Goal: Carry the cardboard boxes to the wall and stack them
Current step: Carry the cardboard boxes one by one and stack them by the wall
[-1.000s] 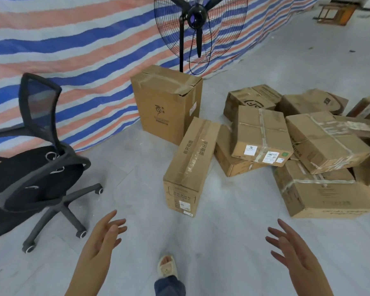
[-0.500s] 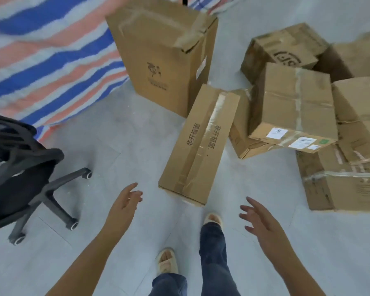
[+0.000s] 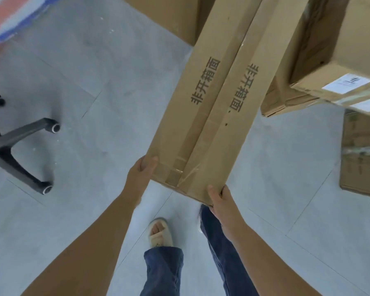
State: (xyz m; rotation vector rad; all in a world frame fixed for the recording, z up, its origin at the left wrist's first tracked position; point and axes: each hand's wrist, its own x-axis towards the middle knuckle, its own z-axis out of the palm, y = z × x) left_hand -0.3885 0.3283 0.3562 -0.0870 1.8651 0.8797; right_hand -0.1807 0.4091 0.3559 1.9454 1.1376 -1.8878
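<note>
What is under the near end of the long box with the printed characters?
Below the near edge of the long box, grey floor and one trouser leg show. Both hands grip its corners. The underside is hidden.

five cardboard boxes (image 3: 214, 107), two hands (image 3: 140, 176), one office chair (image 3: 15, 146)

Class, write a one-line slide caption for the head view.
Both hands, left and right, grip the near corners of a long cardboard box beside an office chair base.
</note>
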